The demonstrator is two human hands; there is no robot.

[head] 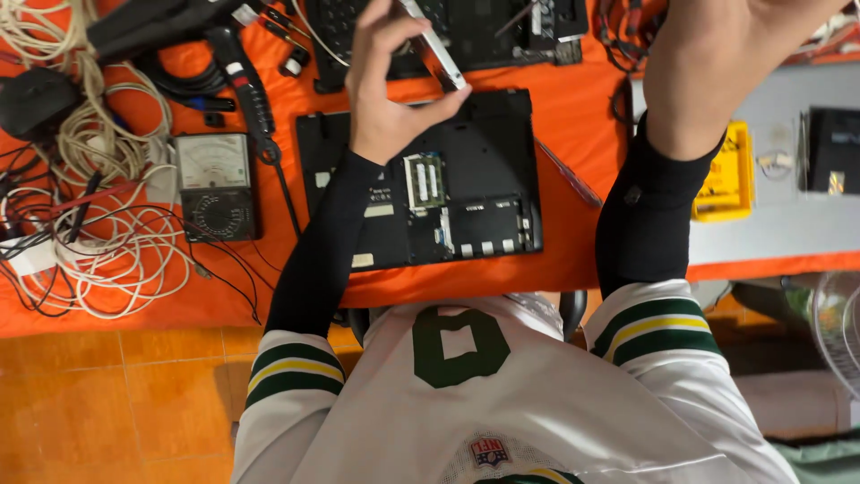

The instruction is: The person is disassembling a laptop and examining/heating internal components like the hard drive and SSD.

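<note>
Left hand (390, 94) pinches a slim silver part (434, 45) above an opened laptop (421, 179) mid-table; right hand (717, 63) grip can't tell.

Landmark: the opened laptop base (421, 184), bottom side up on the orange cloth
Laptop bases: one
Analog meters: one (213, 185), left of the laptop base
Yellow cases: one (727, 175), right of the laptop base
Hands: two, left hand (387, 85) and right hand (717, 63), above the laptop base
Slim flat parts: one (436, 49), in the left hand above the laptop base

Right hand (717, 63) fingers and slim silver part's (439, 54) upper end beyond top edge
</note>
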